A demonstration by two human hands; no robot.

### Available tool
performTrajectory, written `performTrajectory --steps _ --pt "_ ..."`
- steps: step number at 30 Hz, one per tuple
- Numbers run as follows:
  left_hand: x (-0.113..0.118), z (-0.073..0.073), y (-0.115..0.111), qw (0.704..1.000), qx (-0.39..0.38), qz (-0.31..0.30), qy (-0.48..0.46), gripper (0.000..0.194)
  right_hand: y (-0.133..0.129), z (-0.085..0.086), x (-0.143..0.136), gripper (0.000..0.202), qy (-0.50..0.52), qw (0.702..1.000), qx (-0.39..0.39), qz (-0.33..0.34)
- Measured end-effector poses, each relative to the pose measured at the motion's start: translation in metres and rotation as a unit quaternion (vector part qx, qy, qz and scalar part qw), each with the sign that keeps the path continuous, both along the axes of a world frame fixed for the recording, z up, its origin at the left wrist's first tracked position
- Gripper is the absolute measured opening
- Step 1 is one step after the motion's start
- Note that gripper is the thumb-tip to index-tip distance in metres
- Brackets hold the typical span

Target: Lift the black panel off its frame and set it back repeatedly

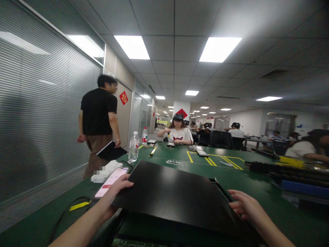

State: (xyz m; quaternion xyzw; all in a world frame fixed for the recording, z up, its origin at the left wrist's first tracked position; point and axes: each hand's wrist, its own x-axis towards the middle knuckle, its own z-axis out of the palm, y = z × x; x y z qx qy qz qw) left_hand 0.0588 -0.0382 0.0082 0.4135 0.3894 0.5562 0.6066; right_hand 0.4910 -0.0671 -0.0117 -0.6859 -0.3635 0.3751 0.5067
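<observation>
A large flat black panel (169, 192) is held tilted above the green table, over a dark frame with part of a green circuit board (138, 243) at the bottom edge. My left hand (113, 195) grips the panel's left edge, thumb on top and the other fingers hidden beneath. On the right side, my right hand (244, 206) is beside the panel's edge with its fingers curled near a dark rail (221, 190); whether it grips the panel or the rail is unclear.
Left of the panel lie a phone (111, 181), a white object (106, 171) and a yellow-tagged cable (79, 206). Behind stands a water bottle (133, 147). Dark and blue parts (303, 190) lie right. A person (177, 132) sits opposite; another (99, 116) stands left.
</observation>
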Motion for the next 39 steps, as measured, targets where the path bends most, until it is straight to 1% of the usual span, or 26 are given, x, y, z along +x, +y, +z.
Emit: performTrajectory --steps 2,4,8,12,15,20,24,28,35,39 --pt "-0.001 -0.003 0.002 1.0 0.027 -0.016 0.003 0.02 0.0 0.0 0.0 0.045 -0.023 1.0 0.0 -0.002" --pt "-0.001 -0.005 0.003 0.999 0.037 -0.024 0.011 0.02 0.0 0.0 0.0 0.046 -0.04 0.999 0.011 -0.004" --pt "0.0 -0.006 0.001 0.999 0.028 -0.023 0.032 0.026 0.001 -0.003 0.005 0.049 -0.075 0.996 0.036 -0.018" --pt "0.001 -0.007 0.001 0.999 0.017 -0.023 0.045 0.027 0.003 -0.008 0.014 0.049 -0.099 0.994 0.031 -0.023" --pt "0.0 -0.012 0.007 0.998 0.018 -0.031 0.046 0.028 0.005 -0.011 0.019 0.049 -0.11 0.994 0.016 -0.021" --pt "-0.002 -0.023 0.019 0.998 0.017 -0.023 0.056 0.029 0.006 -0.014 0.021 0.05 -0.128 0.992 0.007 -0.015" --pt "0.0 -0.021 0.014 0.997 0.026 -0.027 0.06 0.029 0.005 -0.015 0.023 0.049 -0.149 0.989 0.008 -0.018" --pt "0.004 -0.017 0.007 0.997 0.035 -0.036 0.061 0.027 0.006 -0.013 0.026 0.047 -0.196 0.98 -0.009 -0.025" --pt "0.004 -0.025 0.018 0.996 -0.003 -0.02 0.085 0.029 0.008 -0.015 0.031 0.044 -0.23 0.972 -0.026 -0.027" --pt "0.004 -0.027 0.019 0.996 -0.014 -0.02 0.088 0.03 0.007 -0.013 0.031 0.043 -0.236 0.971 -0.033 -0.028"
